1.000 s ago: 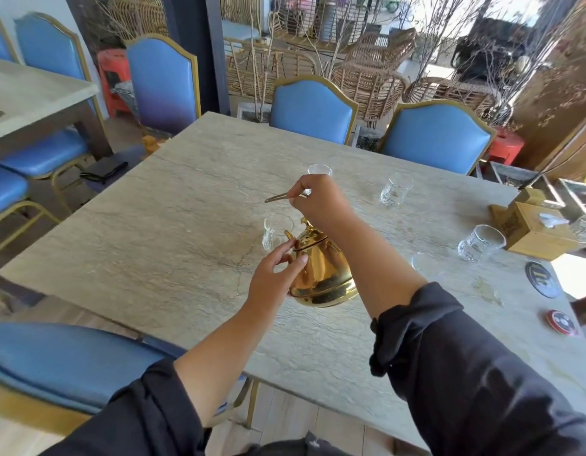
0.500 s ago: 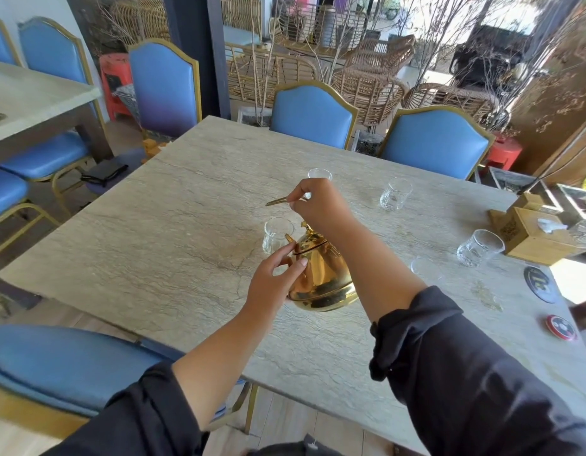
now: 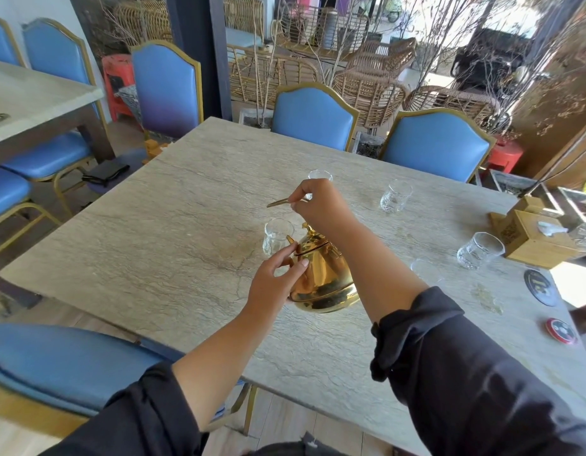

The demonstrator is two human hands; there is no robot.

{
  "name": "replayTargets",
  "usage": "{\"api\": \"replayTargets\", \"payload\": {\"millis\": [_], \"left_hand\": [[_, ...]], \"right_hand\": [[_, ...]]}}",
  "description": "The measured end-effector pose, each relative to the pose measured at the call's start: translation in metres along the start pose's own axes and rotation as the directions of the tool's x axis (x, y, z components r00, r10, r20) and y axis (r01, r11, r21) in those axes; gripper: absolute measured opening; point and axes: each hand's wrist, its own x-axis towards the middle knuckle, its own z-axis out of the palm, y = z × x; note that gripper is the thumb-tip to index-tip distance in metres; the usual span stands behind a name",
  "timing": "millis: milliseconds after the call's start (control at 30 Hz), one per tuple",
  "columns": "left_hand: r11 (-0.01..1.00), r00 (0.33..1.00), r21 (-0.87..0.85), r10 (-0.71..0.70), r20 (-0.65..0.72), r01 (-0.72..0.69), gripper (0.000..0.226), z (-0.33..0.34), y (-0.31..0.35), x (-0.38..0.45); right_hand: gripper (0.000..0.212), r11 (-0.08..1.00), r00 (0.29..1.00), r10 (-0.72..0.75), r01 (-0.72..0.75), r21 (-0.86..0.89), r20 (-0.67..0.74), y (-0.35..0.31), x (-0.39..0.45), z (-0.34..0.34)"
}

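Observation:
A shiny gold teapot (image 3: 324, 284) stands near the middle of the pale stone table (image 3: 173, 225). My left hand (image 3: 271, 284) pinches it at the base of the spout, thumb and forefinger curled on the metal. Just beyond the spout sits a small clear glass (image 3: 275, 235). My right hand (image 3: 318, 205) hovers over the pot's lid and pinches a thin gold rod (image 3: 278, 203) that sticks out to the left. What the rod joins to is hidden under that hand.
Several more clear glasses stand around, one behind my right hand (image 3: 319, 175), one farther right (image 3: 395, 195), one by a wooden tissue box (image 3: 535, 238). Two round coasters (image 3: 541, 286) lie at the right edge. Blue chairs (image 3: 313, 120) ring the table.
Both hands keep almost the same pose on the teapot and the rod. Only the view has drifted slightly.

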Motion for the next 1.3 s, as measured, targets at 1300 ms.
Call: {"api": "replayTargets", "payload": {"millis": [1300], "left_hand": [[0.914,0.984,0.365,0.157,0.088,-0.179,0.049,-0.015,-0.021,0.003]], "right_hand": [[0.011,0.905,0.962,0.195,-0.1,0.414,-0.192,0.036,-0.056,0.013]]}}
